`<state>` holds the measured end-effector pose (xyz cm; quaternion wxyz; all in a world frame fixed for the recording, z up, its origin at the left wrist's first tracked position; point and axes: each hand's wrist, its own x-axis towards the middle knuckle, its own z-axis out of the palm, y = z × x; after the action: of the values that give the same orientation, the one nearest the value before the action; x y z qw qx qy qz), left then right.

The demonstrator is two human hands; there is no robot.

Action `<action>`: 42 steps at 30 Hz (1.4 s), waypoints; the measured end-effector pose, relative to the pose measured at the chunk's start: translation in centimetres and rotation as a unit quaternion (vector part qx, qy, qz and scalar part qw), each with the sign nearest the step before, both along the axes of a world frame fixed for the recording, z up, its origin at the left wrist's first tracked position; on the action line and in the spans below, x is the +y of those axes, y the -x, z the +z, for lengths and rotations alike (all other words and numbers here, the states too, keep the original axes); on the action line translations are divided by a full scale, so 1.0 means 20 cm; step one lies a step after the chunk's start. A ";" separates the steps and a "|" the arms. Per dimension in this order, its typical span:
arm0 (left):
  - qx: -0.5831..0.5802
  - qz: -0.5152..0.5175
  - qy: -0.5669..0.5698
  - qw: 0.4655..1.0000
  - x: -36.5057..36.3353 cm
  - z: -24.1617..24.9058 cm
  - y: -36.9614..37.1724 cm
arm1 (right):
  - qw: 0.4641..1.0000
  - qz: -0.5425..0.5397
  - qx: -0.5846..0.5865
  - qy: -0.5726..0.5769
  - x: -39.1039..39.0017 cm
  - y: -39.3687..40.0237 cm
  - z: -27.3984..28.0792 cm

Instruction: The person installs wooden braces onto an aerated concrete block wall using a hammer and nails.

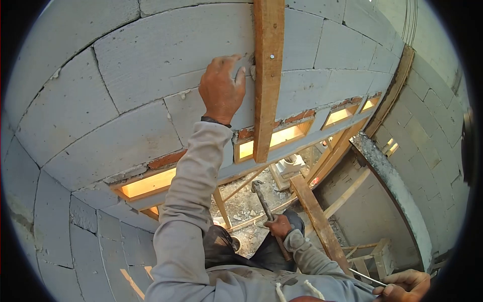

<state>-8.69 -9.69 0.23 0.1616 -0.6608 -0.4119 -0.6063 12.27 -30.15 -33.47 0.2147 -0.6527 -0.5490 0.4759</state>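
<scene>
My left hand (221, 93) is raised against the grey block wall (151, 45), just left of an upright wooden board (269, 85). Its thumb and fingers are apart, and nothing shows between them. A nail head or light spot shows on the upper part of the board. Lower down, over my lap, my right hand (279, 226) is wrapped round the handle of a hammer (263, 200). The hammer's head points up and away from me.
Small framed openings (292, 133) run along the wall below. Rubble covers the ground far beneath. A wooden plank (319, 221) slants on the right, near a curved concrete edge (397, 191). At the bottom right, another person's hand (408, 286) holds a thin metal rod (368, 277).
</scene>
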 end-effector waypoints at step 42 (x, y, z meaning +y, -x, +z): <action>0.454 0.068 0.417 0.784 -0.22 -0.17 0.41 | 0.998 0.026 -0.051 -0.002 0.04 0.01 -0.02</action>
<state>-16.90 -14.05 -3.10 0.0789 -0.8330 -0.5475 0.0072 12.07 -29.40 -33.88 0.1753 -0.6611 -0.5766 0.4469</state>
